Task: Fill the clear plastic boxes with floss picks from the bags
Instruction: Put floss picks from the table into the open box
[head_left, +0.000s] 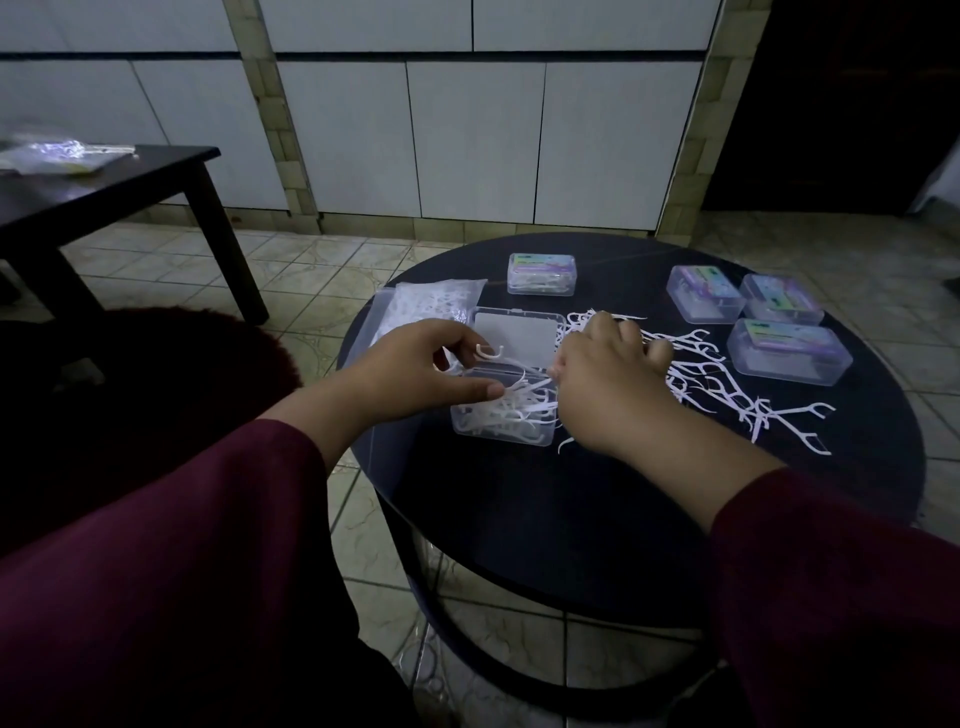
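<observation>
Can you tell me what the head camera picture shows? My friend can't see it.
Two hands work over an open clear box half full of white floss picks on a round dark table. Loose picks lie to its right, four closed boxes behind.

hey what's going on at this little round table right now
A person is packing floss picks into an open clear box on the round table. The left hand pinches a pick over the box, while the right hand gathers from the loose picks spread beside it. A bag of picks lies behind the box, and four closed boxes sit at the far side.
</observation>
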